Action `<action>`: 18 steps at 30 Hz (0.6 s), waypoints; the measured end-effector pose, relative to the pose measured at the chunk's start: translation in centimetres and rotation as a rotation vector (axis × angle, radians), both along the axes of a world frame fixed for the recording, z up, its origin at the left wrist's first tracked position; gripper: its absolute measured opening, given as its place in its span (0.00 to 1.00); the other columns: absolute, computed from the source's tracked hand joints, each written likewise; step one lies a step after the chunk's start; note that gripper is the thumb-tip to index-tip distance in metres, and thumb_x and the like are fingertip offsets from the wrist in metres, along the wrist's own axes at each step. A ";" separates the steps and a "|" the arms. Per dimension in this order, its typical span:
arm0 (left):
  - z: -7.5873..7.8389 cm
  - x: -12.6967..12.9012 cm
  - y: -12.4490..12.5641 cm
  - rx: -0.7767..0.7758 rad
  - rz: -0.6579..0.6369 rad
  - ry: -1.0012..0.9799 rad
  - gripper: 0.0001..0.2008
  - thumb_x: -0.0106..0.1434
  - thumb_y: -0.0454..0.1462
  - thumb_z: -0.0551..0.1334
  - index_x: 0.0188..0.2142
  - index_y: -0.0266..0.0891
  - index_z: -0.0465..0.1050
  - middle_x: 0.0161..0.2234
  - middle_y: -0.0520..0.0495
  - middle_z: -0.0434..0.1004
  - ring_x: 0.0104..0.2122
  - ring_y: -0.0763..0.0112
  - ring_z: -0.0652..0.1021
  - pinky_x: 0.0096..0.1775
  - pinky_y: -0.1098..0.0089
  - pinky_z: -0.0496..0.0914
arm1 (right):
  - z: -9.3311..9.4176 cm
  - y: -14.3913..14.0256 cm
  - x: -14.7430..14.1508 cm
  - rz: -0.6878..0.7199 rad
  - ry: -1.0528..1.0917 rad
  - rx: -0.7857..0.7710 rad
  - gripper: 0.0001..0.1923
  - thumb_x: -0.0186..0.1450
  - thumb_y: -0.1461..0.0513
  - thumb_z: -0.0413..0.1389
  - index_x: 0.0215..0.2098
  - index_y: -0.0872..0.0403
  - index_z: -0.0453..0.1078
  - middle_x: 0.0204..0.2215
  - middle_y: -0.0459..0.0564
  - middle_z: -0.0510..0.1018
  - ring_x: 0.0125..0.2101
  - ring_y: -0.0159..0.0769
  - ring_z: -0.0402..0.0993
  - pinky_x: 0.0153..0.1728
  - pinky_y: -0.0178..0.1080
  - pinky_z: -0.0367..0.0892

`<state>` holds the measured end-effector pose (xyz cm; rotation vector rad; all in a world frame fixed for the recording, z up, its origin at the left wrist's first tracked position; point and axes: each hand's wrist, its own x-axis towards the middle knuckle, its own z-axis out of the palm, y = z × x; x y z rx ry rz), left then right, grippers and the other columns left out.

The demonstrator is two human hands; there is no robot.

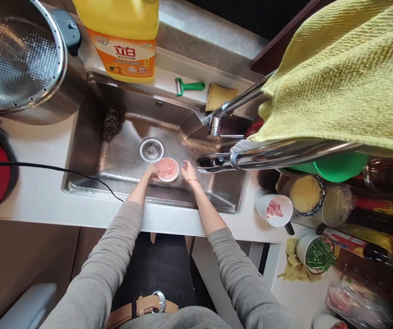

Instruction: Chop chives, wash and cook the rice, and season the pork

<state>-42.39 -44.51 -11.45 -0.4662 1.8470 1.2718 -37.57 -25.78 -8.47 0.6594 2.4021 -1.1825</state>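
Note:
A small white bowl (168, 169) with pinkish liquid sits low in the steel sink (121, 160), just right of the round drain (151, 150). My left hand (153, 170) grips the bowl's left rim. My right hand (188, 171), with a thin bracelet at the wrist, is at the bowl's right side, fingers close to the rim; whether it touches is unclear. The chrome faucet spout (237, 160) reaches over the sink to the right of my right hand. No water stream shows.
A steel scrubber (112, 123) lies in the sink's back left corner. A yellow detergent jug (124, 39), green peeler (188, 86) and sponge (219, 95) line the back ledge. A colander pot (18, 59) stands left. A yellow towel (343, 77) hangs right above cups of meat (274, 210), grains and greens (318, 254).

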 end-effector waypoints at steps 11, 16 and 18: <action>6.0 -0.8 -1.7 0.000 -0.061 -0.063 0.26 0.45 0.26 0.60 0.45 0.37 0.76 0.29 0.47 0.80 0.34 0.56 0.82 0.37 0.59 0.78 | 2.5 -1.0 2.3 -0.212 -0.193 -0.491 0.24 0.62 0.64 0.55 0.57 0.50 0.63 0.52 0.54 0.77 0.50 0.37 0.77 0.48 0.45 0.75; 9.5 -0.8 -2.6 0.019 -0.068 -0.027 0.27 0.44 0.26 0.59 0.46 0.35 0.76 0.26 0.48 0.79 0.30 0.58 0.81 0.36 0.61 0.78 | 5.6 -0.1 2.2 0.097 0.309 -0.001 0.20 0.66 0.63 0.49 0.55 0.57 0.68 0.55 0.62 0.74 0.57 0.45 0.68 0.59 0.50 0.65; 10.7 -0.7 -2.6 0.037 -0.082 -0.010 0.25 0.44 0.26 0.59 0.44 0.35 0.77 0.25 0.49 0.78 0.30 0.59 0.81 0.36 0.63 0.78 | 7.5 -0.3 1.8 0.370 0.403 0.074 0.20 0.67 0.63 0.48 0.56 0.56 0.68 0.55 0.61 0.74 0.58 0.46 0.67 0.60 0.49 0.63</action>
